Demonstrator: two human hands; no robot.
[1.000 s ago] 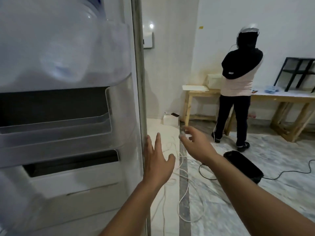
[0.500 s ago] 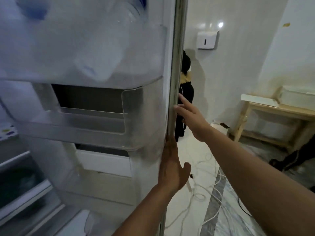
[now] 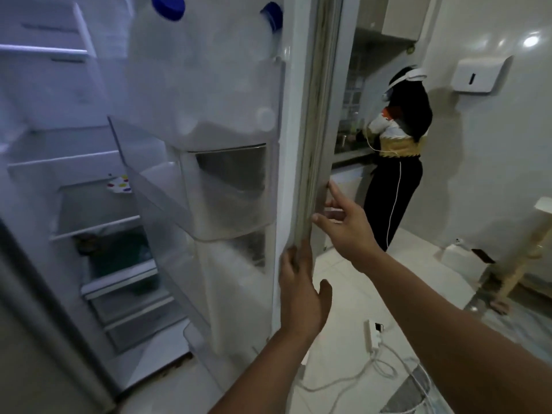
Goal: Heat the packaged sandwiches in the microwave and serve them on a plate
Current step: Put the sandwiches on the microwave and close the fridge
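The white fridge door (image 3: 288, 121) stands swung open in front of me, its inner side facing me. My left hand (image 3: 301, 294) presses flat against the door's inner edge, fingers straight and thumb spread. My right hand (image 3: 349, 228) touches the door's outer edge a little higher with straight fingers. Inside the fridge, a white package with coloured dots (image 3: 119, 185) lies on a middle shelf, partly hidden by a door bin (image 3: 227, 201). No microwave or plate is in view.
Two blue-capped bottles (image 3: 167, 55) stand in the upper door bin. Something green (image 3: 125, 252) sits low in the fridge. A person (image 3: 397, 162) stands at a counter behind the door. A power strip (image 3: 373, 336) and white cables lie on the floor; a wooden table leg (image 3: 525, 255) is at right.
The door has swung further open and my view has turned left, so the fridge shelves now show. Both hands stay on the door's edge.
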